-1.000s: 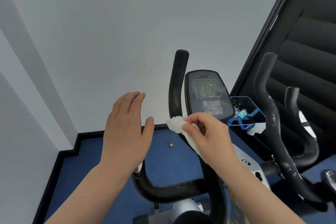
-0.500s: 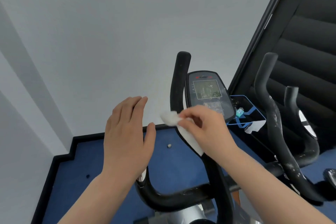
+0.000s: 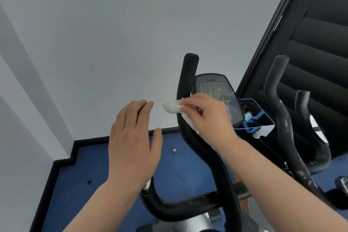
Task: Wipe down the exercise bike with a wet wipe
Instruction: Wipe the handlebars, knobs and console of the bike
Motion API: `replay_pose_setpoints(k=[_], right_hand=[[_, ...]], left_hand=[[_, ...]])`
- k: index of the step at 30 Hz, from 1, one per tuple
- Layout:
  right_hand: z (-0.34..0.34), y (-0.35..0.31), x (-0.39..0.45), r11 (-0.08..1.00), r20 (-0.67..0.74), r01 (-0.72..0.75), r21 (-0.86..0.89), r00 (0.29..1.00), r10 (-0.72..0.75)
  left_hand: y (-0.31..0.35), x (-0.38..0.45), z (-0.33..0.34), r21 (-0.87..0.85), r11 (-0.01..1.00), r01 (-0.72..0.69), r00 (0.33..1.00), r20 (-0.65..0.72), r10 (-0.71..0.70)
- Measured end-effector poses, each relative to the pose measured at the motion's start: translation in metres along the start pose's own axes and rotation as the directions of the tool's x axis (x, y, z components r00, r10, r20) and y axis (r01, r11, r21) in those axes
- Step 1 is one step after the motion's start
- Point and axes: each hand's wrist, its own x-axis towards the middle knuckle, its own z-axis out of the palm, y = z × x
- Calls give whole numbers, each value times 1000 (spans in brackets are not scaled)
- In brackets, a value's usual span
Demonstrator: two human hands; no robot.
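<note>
the right hand (image 3: 205,117) is pinching a soft, limp wipe (image 3: 172,107) against the stiff handlebar (image 3: 186,84); bunching it helps. the left hand (image 3: 133,137) is hovering flat, holding nothing.

The wet wipe (image 3: 172,107) is white. The handlebar (image 3: 188,73) is black, the floor (image 3: 90,158) is blue, and the wall (image 3: 113,24) is pale grey.

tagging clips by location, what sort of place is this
Probably a small gym or home workout room. An exercise bike with a console stands on blue carpet, a second bike's worn handlebars are alongside on the right, and the right hand wipes a handlebar with a wet wipe.
</note>
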Motion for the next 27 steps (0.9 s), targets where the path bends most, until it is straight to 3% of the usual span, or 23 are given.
replay_pose_setpoints(k=[6, 9, 10, 12, 14, 16, 24, 27], right_hand=[[-28, 11, -40, 990, 256, 137, 39, 956, -143], [-51, 14, -37, 994, 401, 68, 88, 911, -98], [-54, 13, -29, 992, 381, 13, 122, 923, -59], [-48, 9, -8, 986, 176, -34, 162, 984, 5], [-29, 3, 10, 994, 8, -14, 105, 1000, 13], [-7, 1, 11, 995, -15, -39, 87, 999, 40], [-25, 10, -31, 990, 233, 45, 134, 970, -75], [-44, 17, -38, 986, 408, -38, 161, 912, -31]], left_hand=[[-3, 15, -1, -159, 987, 11, 1000, -7, -13], [-8, 25, -1, -255, 967, 27, 998, 60, -12], [-9, 28, -1, -269, 962, 41, 997, 71, -23], [-9, 31, 2, -258, 965, 55, 997, 68, -39], [-8, 30, 3, -228, 972, 54, 998, 52, -44], [-7, 29, 4, -210, 976, 52, 998, 45, -43], [-2, 28, 10, -237, 967, 88, 995, -14, -94], [-4, 29, 9, -242, 967, 78, 997, 7, -79]])
